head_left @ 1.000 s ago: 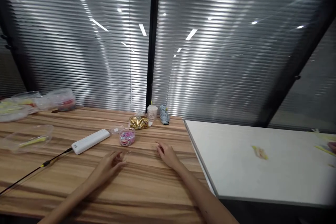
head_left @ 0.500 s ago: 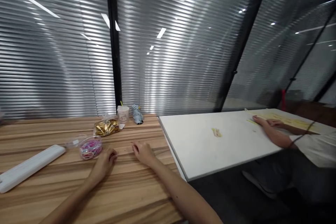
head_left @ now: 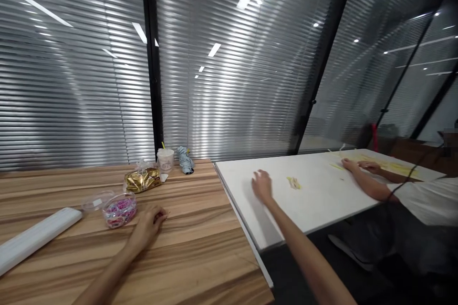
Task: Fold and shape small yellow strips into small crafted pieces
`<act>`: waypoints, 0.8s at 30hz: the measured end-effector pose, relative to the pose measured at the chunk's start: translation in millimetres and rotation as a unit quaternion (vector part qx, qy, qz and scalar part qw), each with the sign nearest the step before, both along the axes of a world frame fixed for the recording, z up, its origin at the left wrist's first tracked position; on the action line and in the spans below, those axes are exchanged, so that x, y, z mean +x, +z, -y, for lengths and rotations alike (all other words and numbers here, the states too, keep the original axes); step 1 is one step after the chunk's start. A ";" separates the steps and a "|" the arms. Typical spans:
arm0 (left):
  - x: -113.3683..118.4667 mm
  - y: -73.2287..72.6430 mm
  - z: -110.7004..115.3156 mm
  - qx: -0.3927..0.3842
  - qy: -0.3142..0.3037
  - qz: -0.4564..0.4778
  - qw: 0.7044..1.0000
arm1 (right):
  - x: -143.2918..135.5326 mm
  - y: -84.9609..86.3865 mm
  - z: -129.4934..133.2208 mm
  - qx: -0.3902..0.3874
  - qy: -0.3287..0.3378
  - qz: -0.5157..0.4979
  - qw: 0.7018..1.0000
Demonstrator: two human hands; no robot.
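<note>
My left hand (head_left: 147,227) rests on the wooden table (head_left: 186,257), fingers loosely curled, just right of a clear round tub (head_left: 119,208) of coloured rubber bands. Whether anything small is pinched in it I cannot tell. My right hand (head_left: 262,185) is stretched out over the white table (head_left: 315,209), fingers spread, holding nothing, a short way left of a small yellow scrap (head_left: 294,182).
A white power strip (head_left: 34,238) lies at the left. A gold packet (head_left: 142,178), a small cup (head_left: 165,159) and a folded grey umbrella (head_left: 185,159) stand by the blinds. Another person's hands (head_left: 359,167) rest on yellow strips at the white table's far right.
The view has swung right. My right hand has left the wooden table and reached across onto the white one. My left hand has stayed beside the tub.
</note>
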State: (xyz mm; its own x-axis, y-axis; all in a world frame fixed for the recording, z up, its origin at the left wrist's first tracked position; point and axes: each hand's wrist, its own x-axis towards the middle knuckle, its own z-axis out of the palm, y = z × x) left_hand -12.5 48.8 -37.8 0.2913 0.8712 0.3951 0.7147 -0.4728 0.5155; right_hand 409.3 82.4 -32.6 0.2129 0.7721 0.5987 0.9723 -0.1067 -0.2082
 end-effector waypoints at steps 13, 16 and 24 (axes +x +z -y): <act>4.2 6.0 11.4 -0.015 0.015 0.018 1.000 | 174.5 -65.5 7.5 -0.077 -0.239 -0.048 0.967; 3.1 9.5 13.0 -0.024 0.004 0.013 1.000 | 186.9 -68.1 -2.0 -0.127 -0.179 -0.066 0.973; 3.8 18.4 16.6 -0.048 -0.019 -0.007 0.999 | 191.0 -72.7 -1.9 -0.042 -0.091 -0.022 0.995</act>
